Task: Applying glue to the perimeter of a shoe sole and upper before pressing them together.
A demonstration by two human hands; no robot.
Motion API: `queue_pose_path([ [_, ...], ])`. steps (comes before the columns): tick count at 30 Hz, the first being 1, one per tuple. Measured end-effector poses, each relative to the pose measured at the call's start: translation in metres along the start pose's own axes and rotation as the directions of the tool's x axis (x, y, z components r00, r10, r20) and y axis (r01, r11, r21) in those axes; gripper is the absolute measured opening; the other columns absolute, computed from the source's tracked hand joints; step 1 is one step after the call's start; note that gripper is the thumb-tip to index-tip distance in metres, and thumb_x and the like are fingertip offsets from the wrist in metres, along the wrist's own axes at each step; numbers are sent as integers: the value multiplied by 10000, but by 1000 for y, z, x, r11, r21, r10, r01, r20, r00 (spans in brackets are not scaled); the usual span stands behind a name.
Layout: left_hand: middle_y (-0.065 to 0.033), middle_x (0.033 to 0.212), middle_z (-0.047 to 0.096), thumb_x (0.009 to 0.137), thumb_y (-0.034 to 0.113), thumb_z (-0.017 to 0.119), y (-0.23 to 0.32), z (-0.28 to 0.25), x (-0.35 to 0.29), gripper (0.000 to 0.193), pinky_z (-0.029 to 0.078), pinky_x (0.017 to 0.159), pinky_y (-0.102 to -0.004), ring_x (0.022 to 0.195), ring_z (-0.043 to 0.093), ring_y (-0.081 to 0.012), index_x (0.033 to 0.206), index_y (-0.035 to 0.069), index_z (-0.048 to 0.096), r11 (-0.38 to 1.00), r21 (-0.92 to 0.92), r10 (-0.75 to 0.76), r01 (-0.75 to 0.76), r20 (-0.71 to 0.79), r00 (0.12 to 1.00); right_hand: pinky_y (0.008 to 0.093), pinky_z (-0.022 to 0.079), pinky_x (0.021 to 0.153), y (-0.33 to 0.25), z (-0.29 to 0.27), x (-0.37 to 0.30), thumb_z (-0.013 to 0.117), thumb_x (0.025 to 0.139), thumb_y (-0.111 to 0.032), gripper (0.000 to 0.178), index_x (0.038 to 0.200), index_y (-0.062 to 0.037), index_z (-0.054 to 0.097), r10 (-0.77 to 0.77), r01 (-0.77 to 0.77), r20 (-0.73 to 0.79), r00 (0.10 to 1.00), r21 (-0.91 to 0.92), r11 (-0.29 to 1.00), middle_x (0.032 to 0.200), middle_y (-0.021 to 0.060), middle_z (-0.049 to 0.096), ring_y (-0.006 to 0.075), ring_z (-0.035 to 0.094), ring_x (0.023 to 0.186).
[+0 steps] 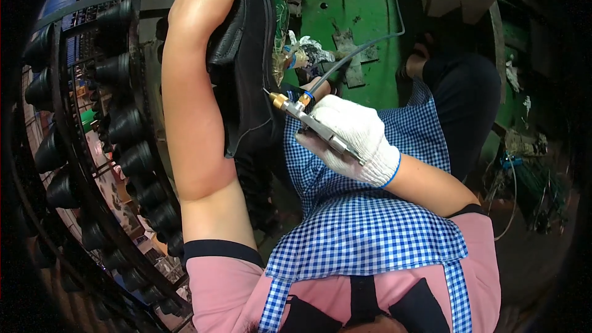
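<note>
My bare left hand (206,1) is wrapped round one end of a black shoe (254,80), which is tilted up along the inner side of my forearm. In a white knitted glove, my right hand (354,132) grips a small metal spray gun (330,137) with a brass nozzle. The nozzle's thin tip points at the side of the shoe, touching it or very close; I cannot tell which. A thin grey-blue hose (364,46) joins the gun at a brass fitting. My left palm is partly hidden behind the shoe.
At my left stands a dark metal rack (73,108) with several rows of black shoes (132,142). A wrapped, cluttered stand (297,58) is just beyond the gun on the green floor (364,0). Wires and green strands (536,188) lie at the right.
</note>
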State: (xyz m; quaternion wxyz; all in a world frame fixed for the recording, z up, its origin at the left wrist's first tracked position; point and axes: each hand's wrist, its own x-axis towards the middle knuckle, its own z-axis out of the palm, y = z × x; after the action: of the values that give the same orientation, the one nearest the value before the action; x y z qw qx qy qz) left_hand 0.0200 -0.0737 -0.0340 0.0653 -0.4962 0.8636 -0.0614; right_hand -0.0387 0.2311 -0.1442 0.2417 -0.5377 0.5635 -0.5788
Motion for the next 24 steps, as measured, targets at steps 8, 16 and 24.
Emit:
queue_pose_path([
  [8, -258, 1234, 660, 1007, 544, 525, 14, -10, -19, 647, 492, 946, -479, 1164, 641, -354, 1340, -10, 543, 999, 50, 23, -22, -32, 999, 321, 536, 565, -12, -8, -25, 814, 809, -246, 222, 918, -111, 676, -28, 33, 83, 996, -49, 998, 815, 53, 634, 231, 659, 664],
  [16, -183, 1161, 649, 899, 606, 671, 3, -32, -48, 746, 536, 889, -335, 1086, 650, -218, 1295, -20, 590, 922, -387, -83, 16, -156, 984, 332, 557, 633, 6, -33, -15, 782, 839, -144, 210, 1004, -47, 694, -42, 46, -31, 999, 142, 989, 884, 96, 648, 242, 680, 727],
  [24, -104, 942, 680, 975, 272, 688, 26, -33, -213, 330, 523, 801, -321, 862, 653, -191, 1092, -32, 639, 770, -631, -87, 91, 38, 996, 364, 558, 782, 27, 2, 9, 766, 903, -247, 362, 1146, -5, 651, 216, -204, -71, 974, 142, 969, 991, 165, 668, 315, 689, 882],
])
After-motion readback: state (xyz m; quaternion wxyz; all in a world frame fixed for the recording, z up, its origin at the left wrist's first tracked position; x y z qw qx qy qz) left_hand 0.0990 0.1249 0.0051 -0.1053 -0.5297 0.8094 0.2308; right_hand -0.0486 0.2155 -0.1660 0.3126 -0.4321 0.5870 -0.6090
